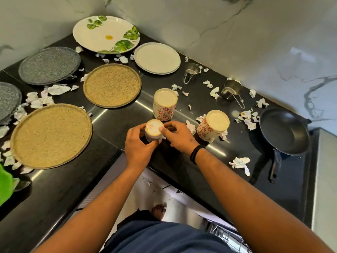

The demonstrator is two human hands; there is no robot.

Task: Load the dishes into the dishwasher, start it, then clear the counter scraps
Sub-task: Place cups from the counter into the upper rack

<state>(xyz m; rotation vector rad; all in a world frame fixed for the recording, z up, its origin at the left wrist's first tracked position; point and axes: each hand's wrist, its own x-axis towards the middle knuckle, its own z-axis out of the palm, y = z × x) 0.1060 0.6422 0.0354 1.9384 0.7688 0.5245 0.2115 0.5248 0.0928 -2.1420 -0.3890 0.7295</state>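
- Hands: your left hand [138, 143] and right hand [177, 136] are both curling round the upturned cup [154, 130] at the counter [182, 165] edge.
- You are probably lifting it; be keeping it level and clearing the mugs [165, 104] behind.

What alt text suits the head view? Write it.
Both hands, left and right, grip a small upturned cup on a black counter strewn with paper scraps, plates, two patterned mugs and a frying pan.
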